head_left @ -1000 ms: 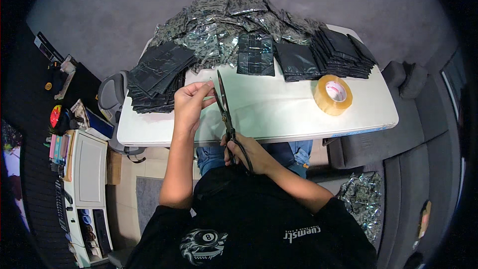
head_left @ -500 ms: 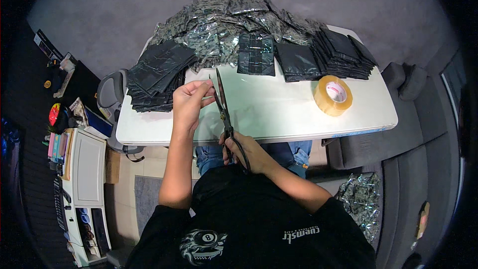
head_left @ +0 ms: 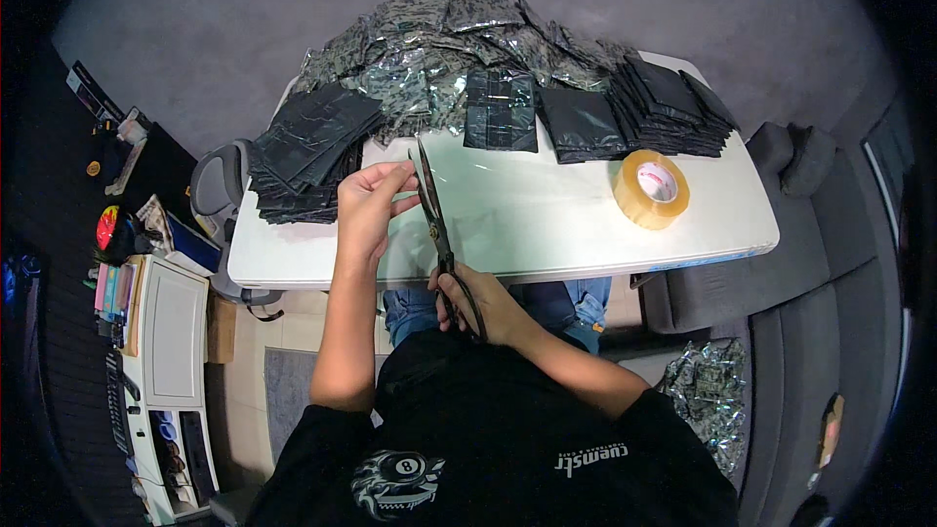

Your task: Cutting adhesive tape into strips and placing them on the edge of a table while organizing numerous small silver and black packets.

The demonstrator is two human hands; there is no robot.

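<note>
The right hand (head_left: 498,310) grips the long, dark metal scissors (head_left: 434,231), presumably rigid and best held by the handles (head_left: 446,263). The left hand (head_left: 363,205) is pinched closed; contents indiscernible.

Scissors (head_left: 435,231) dark/black in right hand (head_left: 480,304), table (head_left: 547,205) white under left hand (head_left: 366,207), tape roll (head_left: 636,207) amber right of both, bag stack (head_left: 317,132) plain black left of left hand, packet pile (head_left: 400,73) beyond both mottled grey-green and black camo.
</note>
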